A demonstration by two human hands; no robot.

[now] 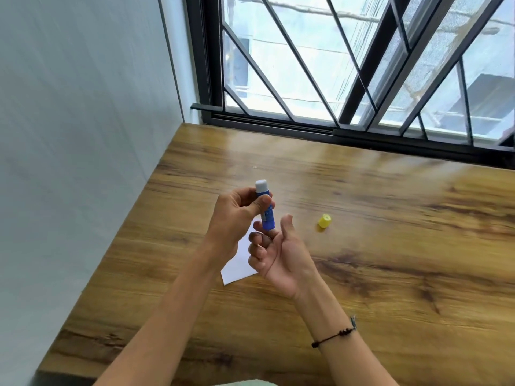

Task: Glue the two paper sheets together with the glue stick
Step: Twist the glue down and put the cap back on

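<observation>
Now over wooden table (362, 260), both hands raised. Left hand (237, 215) closed around upper part of blue glue stick (266, 210), thumb across barrel, white glue end pointing up, uncapped. Right hand (278, 254) palm up, loosely curled, fingertips touching stick's lower end; firm grip or mere contact, cannot tell. Yellow cap (324, 220) lying on table, apart to right. White paper (237, 270) flat on table beneath hands, mostly hidden, one corner showing. Dark cord bracelet (334, 334) on right wrist
</observation>
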